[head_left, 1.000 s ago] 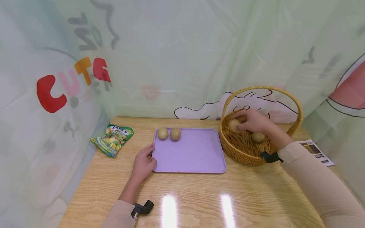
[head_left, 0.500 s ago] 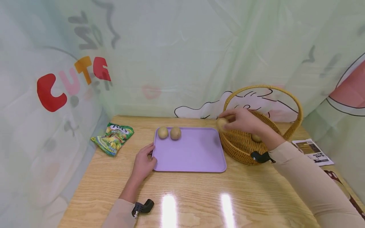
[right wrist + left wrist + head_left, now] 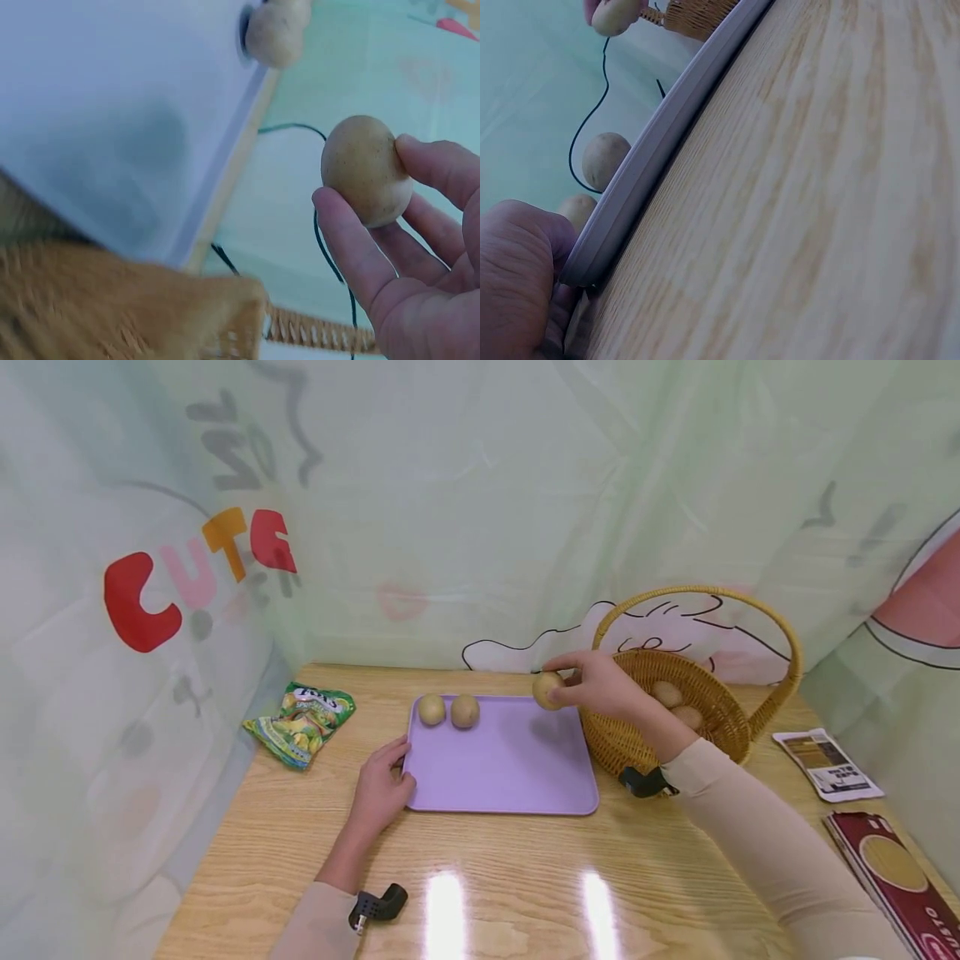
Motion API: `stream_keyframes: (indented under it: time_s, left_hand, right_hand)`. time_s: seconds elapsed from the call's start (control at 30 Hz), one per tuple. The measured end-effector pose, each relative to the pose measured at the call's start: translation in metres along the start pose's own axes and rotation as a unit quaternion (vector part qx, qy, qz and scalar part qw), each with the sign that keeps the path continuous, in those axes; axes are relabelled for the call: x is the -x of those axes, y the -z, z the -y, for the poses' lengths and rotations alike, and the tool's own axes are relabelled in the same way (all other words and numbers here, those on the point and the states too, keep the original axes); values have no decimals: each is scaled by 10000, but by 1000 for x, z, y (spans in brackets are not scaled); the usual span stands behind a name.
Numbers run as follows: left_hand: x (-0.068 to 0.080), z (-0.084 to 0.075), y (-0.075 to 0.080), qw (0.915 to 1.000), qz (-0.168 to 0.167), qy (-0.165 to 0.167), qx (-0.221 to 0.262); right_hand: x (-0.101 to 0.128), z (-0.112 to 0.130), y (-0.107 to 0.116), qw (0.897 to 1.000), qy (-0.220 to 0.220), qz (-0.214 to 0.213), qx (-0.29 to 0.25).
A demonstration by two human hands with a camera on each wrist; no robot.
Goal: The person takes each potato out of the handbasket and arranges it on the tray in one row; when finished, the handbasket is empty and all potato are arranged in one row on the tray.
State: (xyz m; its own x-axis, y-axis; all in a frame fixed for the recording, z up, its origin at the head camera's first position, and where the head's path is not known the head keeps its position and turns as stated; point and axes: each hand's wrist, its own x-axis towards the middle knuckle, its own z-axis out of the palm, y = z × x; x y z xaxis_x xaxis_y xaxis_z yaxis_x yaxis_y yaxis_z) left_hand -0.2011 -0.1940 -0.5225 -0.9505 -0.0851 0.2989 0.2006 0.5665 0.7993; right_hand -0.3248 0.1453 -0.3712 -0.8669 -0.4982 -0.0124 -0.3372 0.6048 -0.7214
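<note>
The right hand (image 3: 600, 687) pinches a small brown potato (image 3: 547, 690) between thumb and fingertips, holding it in the air right of centre in the head view, above the far right corner of the lilac tray (image 3: 517, 777). In the right wrist view the potato (image 3: 365, 169) sits at the fingertips, clear of the tray below it.

The left hand (image 3: 381, 787) rests on the wooden surface (image 3: 525, 877) at lower left of centre, its fingers loosely curled against the tray's near left corner; the left wrist view shows the thumb pressed to the tray's rim (image 3: 630, 202). This hand lies well apart from the held potato, across the tray.

Two more potatoes (image 3: 448, 711) lie side by side, touching, at the tray's far left edge. Just right of the tray stands a wicker basket (image 3: 720, 727) with an arched handle, with other potatoes inside. A green snack bag (image 3: 300, 725) lies at the left of the surface, and printed packets lie at the far right.
</note>
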Motion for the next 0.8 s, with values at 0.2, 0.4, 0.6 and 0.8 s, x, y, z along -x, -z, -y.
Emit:
stream_keyframes:
  time_s: [0.2,0.4,0.6,0.8]
  left_hand:
    - [0,2,-1,10000,-41,-42,23]
    - [-2,6,-2,10000,-33,-14,69]
    - [-4,8,-2,10000,-69,-57,35]
    - [-4,10,-3,9998,-103,-121,-101]
  right_hand:
    - [-13,-1,-24,9993,-93,-7,-363]
    - [-27,-3,-45,9988,-55,-7,-480]
    - [-42,-8,-64,9988,-202,-81,-444]
    - [-53,-13,-81,9982,-230,-148,-541]
